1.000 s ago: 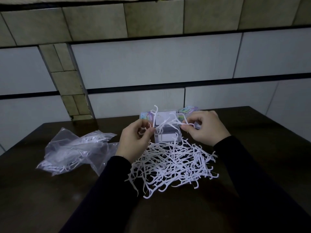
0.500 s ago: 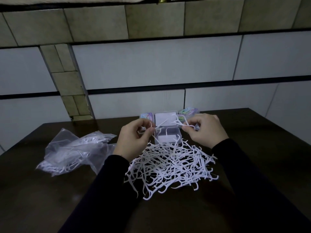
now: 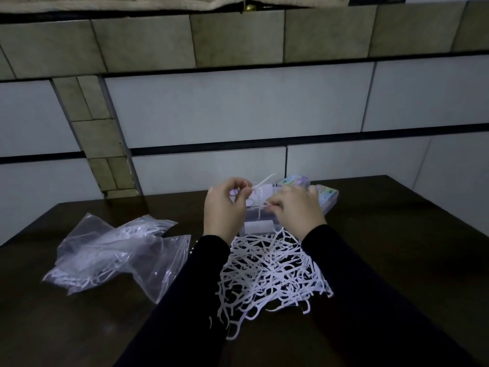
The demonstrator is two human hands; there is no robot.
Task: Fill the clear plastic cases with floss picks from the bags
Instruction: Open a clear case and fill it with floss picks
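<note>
Tiled wall in grey and olive panels backs a dark tabletop (image 3: 397, 234), dimly lit. Both hands work above an open clear plastic case (image 3: 260, 225) at the far middle of the tabletop. The left hand (image 3: 225, 207) has its grip pinched on a white floss pick (image 3: 260, 182); the right hand (image 3: 296, 210) has fingers curled and pinches picks at their near ends, directly over the case. How many picks are held cannot be told.

Judgement: the step is laying sorted picks into the case. To do it well, the picks should be aligned the same way and lowered flat, so their hooked heads do not snag one another or the case rim.

A large loose heap of floss picks (image 3: 272, 268) lies just in front of the case, between the forearms; sleeves could drag it. Left of it lies a clear plastic bag (image 3: 111, 255) with more picks inside. Behind the case stand labelled cases (image 3: 328, 198), partly hidden by the right hand, crowding the far side.
</note>
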